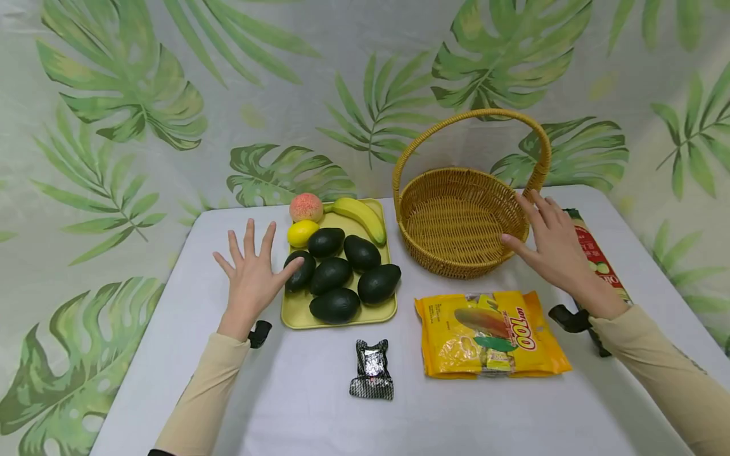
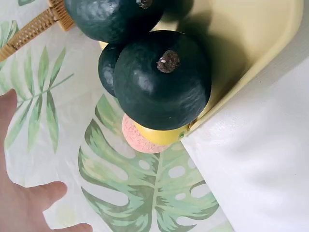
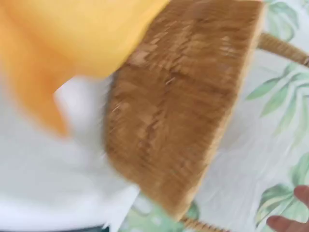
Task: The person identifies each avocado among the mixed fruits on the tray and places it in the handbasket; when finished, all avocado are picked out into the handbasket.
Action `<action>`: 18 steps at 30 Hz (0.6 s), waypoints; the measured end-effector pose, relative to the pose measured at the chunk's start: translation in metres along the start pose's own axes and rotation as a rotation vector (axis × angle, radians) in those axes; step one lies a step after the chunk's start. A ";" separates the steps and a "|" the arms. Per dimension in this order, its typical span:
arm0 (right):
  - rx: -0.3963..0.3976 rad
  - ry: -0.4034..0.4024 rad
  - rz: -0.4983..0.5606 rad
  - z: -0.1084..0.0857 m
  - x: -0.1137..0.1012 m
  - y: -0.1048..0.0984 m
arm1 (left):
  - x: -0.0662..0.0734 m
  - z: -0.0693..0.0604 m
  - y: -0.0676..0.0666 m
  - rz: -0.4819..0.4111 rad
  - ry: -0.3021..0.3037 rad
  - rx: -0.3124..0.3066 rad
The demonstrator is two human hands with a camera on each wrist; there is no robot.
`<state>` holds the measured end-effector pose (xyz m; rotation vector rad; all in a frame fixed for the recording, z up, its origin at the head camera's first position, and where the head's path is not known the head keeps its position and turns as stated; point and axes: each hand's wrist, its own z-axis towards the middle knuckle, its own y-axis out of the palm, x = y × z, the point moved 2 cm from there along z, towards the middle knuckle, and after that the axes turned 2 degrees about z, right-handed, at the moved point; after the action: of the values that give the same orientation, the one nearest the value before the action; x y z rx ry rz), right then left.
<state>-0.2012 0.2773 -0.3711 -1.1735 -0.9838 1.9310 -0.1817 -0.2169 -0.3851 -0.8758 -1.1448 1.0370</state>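
Observation:
My left hand [image 1: 251, 282] is spread beside the left edge of a yellow tray [image 1: 296, 322], holding nothing. On that tray lie several dark green avocados [image 1: 334, 306], a yellow lemon [image 1: 303, 234], a pink peach [image 1: 306, 208] and a banana [image 1: 360, 215]. With fingers extended, my right hand [image 1: 550, 244] is at the right side of a wicker basket [image 1: 462, 221] with a tall handle; whether it touches the rim I cannot tell. No object is in its grasp. In the right wrist view the basket [image 3: 178, 96] looks blurred, and only fingertips [image 3: 289, 224] show.
A yellow candy bag [image 1: 493, 335] lies in front of the basket. Left of it is a small black-and-silver wrapped packet [image 1: 372, 370]. A red and green package [image 1: 599, 253] lies at the right, partly behind my right arm. Leaf-patterned cloth [image 1: 371, 114] hangs behind the white table [image 1: 319, 418].

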 end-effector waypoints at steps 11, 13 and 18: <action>-0.133 -0.148 0.410 0.026 -0.063 0.013 | -0.021 -0.015 0.000 -0.480 -0.012 -0.034; -0.189 -0.177 0.467 0.032 -0.073 0.019 | -0.026 -0.021 0.004 -0.562 -0.020 -0.051; -0.344 -0.229 0.591 0.047 -0.094 0.034 | -0.038 -0.040 0.023 -0.724 -0.087 -0.140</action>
<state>-0.2143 0.1704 -0.3471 -1.5984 -1.2226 2.4655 -0.1504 -0.2472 -0.4256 -0.4534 -1.4678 0.4021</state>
